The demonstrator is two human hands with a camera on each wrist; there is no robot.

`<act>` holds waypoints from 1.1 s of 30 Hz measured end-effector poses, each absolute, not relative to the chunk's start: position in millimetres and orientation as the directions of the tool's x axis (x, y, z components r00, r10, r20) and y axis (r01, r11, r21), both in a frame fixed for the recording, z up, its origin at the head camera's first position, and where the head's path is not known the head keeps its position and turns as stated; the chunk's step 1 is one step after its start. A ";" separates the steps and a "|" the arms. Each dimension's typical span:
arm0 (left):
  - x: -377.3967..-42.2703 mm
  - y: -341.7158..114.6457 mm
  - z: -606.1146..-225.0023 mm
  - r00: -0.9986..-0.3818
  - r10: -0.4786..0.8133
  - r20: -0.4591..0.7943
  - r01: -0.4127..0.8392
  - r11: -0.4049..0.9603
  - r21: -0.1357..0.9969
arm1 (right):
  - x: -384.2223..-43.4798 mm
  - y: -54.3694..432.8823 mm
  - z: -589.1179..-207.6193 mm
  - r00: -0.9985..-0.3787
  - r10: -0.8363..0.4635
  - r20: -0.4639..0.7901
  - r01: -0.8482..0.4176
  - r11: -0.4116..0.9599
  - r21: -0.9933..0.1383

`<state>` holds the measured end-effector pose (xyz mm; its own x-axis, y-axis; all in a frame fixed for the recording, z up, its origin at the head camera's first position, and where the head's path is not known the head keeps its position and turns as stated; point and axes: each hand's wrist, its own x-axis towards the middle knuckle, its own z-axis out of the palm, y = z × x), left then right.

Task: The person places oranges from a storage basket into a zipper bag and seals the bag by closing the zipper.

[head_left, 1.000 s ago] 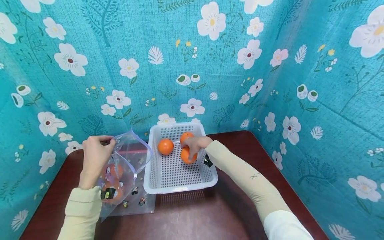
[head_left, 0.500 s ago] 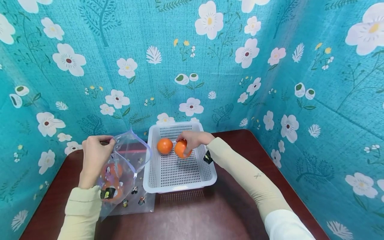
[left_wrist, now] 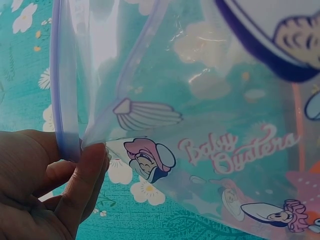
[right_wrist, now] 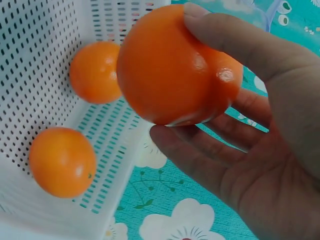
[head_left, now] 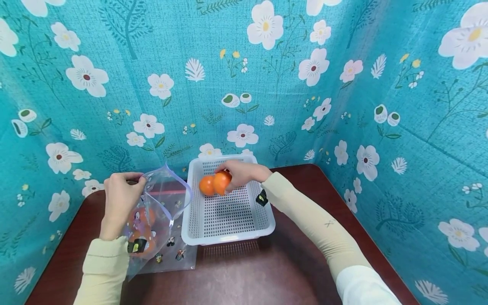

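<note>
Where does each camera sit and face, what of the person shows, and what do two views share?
Head: worn on the head, facing forward and down at the bag, basket and table; left hand, right hand and sleeves show.
Left wrist: worn there, facing the bag's edge, pinched by the left hand; body shown: that hand.
Right wrist: worn there, facing the held orange and basket; body shown: right hand.
Shared: head and right wrist both show the basket and right hand.

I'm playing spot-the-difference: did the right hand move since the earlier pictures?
Yes. In the head view, against the white basket, the right hand has shifted left and slightly toward the far rim.
</note>
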<state>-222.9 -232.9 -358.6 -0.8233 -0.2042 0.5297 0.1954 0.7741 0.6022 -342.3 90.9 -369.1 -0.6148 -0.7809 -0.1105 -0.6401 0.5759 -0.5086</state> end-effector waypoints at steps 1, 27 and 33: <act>-222.9 -232.9 -358.7 -0.823 -0.203 0.531 0.197 0.775 0.601 | -342.4 89.7 -368.7 -0.613 -0.784 -0.100 -0.647 0.570 -0.507; -223.3 -231.4 -359.1 -0.834 -0.217 0.507 0.183 0.759 0.625 | -336.6 75.0 -351.6 -0.569 -0.804 0.174 -0.743 0.411 -0.529; -223.5 -232.7 -358.9 -0.833 -0.218 0.508 0.180 0.761 0.623 | -333.5 66.1 -352.3 -0.561 -0.798 0.222 -0.752 0.379 -0.540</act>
<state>-223.5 -232.7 -358.9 -0.8334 -0.2184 0.5077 0.1800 0.7613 0.6229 -333.5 66.1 -352.3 -0.5611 -0.7975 0.2217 -0.7518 0.3790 -0.5396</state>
